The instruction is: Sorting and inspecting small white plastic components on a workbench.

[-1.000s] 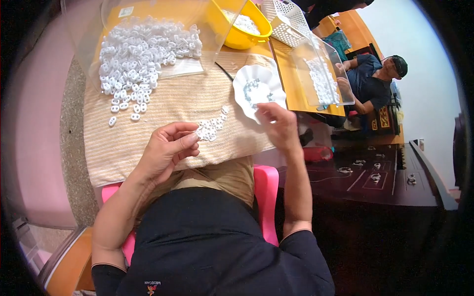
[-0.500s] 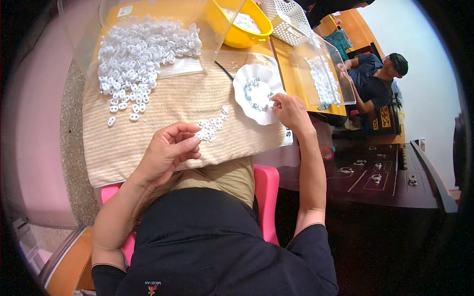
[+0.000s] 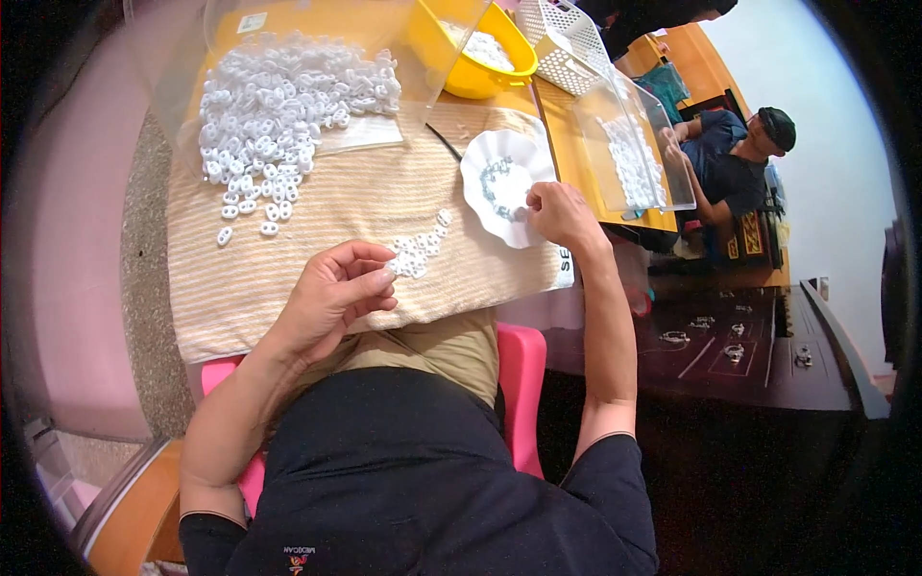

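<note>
My left hand (image 3: 338,293) is above the towel's near edge, thumb and forefinger closed in a pinch. Whether a small white piece sits between the fingertips cannot be made out against the cluster behind them. That cluster of small white plastic pieces with holes (image 3: 423,252) lies on the striped towel (image 3: 259,298) beside the fingertips. My right hand (image 3: 567,216) has its fingers bent together over the right side of a white wavy-rimmed dish (image 3: 480,219). Small grey metallic parts (image 3: 493,182) lie in an arc inside the dish. What the right fingertips hold is hidden.
White two-hole pieces (image 3: 279,106) spill from a clear bin (image 3: 192,144) at the far left. Behind stand a yellow basin (image 3: 471,84) and a white perforated basket (image 3: 567,53). At right, a person (image 3: 735,144) sits by another clear bin (image 3: 684,182) holding white pieces.
The whole view has shifted slightly, with the table's things a little lower and to the right. My right fingers look more curled in at the dish; my left hand keeps its pinch.
</note>
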A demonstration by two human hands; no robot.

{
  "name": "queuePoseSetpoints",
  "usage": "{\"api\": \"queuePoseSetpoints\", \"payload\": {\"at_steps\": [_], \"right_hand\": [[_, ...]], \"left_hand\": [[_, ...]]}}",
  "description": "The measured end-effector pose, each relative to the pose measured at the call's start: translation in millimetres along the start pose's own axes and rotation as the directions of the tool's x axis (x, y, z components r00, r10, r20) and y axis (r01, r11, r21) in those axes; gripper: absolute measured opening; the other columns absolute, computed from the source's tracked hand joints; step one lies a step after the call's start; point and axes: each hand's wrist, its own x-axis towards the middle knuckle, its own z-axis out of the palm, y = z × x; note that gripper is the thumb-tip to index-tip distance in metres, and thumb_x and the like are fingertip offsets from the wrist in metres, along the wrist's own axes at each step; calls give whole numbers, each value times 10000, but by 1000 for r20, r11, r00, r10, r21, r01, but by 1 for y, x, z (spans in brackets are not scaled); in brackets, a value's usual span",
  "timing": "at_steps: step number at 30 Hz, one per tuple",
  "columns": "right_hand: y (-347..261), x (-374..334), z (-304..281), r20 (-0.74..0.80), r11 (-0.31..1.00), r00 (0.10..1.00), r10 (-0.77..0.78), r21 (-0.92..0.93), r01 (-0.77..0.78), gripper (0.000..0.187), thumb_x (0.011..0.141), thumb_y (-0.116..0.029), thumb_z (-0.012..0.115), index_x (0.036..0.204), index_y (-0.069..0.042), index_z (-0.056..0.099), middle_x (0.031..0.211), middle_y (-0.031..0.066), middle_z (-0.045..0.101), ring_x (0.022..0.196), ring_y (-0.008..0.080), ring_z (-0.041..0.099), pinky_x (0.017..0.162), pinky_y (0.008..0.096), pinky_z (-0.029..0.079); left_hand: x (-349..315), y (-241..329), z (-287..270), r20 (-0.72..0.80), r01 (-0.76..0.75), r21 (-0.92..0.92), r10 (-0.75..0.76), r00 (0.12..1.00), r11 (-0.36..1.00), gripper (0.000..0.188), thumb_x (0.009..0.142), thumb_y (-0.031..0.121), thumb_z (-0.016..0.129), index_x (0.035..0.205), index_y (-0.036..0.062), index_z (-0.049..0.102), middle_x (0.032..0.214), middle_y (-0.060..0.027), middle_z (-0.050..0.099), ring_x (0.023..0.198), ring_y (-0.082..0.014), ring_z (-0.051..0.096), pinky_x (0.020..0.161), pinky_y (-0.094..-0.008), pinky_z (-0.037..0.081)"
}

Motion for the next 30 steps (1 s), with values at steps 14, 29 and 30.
{"api": "queuePoseSetpoints", "payload": {"at_steps": [14,29,30], "right_hand": [[-55,-45,14,-331,711,943,-43,653,262,125,807,25,615,922,20,663,800,58,633,697,100,579,633,234,464],[-135,-47,45,-191,244,962,-196,941,237,62,882,-1,630,940,21,629,914,46,617,831,96,598,721,219,475],[-137,-47,48,-192,219,962,-193,947,233,63,883,-7,631,939,24,632,914,46,621,836,96,602,730,221,479]], "left_hand": [[1,-3,-1,-5,-25,0,25,1000,1000,126,868,47,656,970,63,582,843,-22,613,770,-113,616,742,-262,558],[0,-1,-2,-41,-38,-39,36,999,998,140,875,49,648,995,34,577,915,-41,631,822,-118,633,771,-269,572],[0,-1,-1,-39,-38,-33,36,999,999,143,877,46,645,1000,29,575,928,-48,637,834,-122,639,774,-270,574]]}}
